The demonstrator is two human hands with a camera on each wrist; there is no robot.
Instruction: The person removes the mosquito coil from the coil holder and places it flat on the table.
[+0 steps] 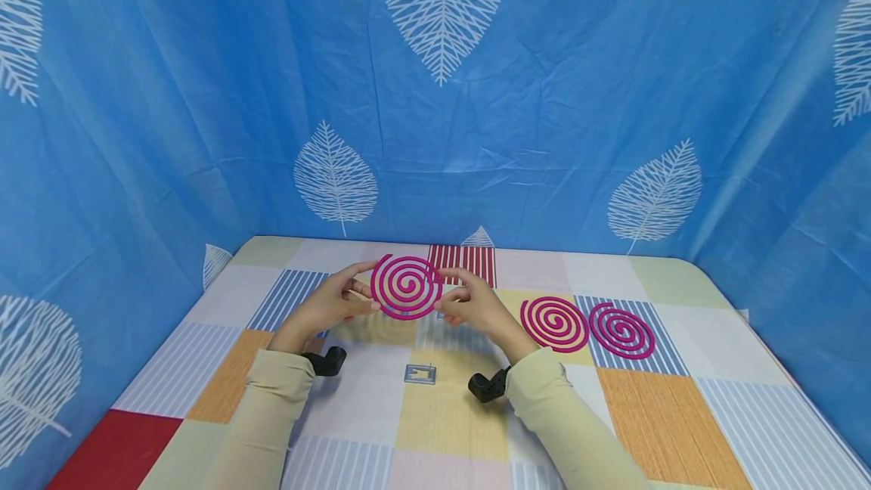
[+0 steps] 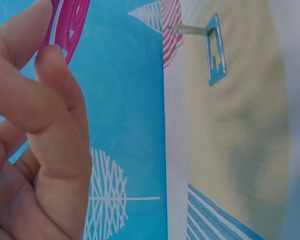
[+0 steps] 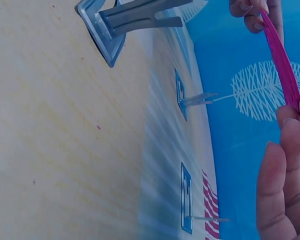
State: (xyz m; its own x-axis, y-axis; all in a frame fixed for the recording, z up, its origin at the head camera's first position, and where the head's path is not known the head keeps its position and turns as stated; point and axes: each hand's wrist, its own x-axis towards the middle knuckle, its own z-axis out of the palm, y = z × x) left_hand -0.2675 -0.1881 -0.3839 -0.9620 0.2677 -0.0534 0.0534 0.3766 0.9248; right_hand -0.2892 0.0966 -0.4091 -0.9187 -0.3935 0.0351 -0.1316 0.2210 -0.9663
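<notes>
A magenta mosquito coil [image 1: 408,286] is held up over the far middle of the table, its spiral face toward the head camera. My left hand [image 1: 333,302] pinches its left edge between thumb and fingers. At the opposite edge, my right hand [image 1: 474,305] grips it the same way. Seen edge-on in the right wrist view, the coil [image 3: 282,62] looks thin, with fingers at both ends. The left wrist view catches only part of the coil [image 2: 72,22] above the fingertips. A metal coil stand [image 1: 420,374] with an upright prong lies on the cloth below the hands.
Two more magenta coils, one [image 1: 555,321] beside the other [image 1: 621,331], lie to the right of my right hand. Further metal stands [image 3: 186,200] sit on the patchwork tablecloth [image 1: 449,422]. A blue leaf-print curtain [image 1: 510,172] hangs behind the table and along both sides.
</notes>
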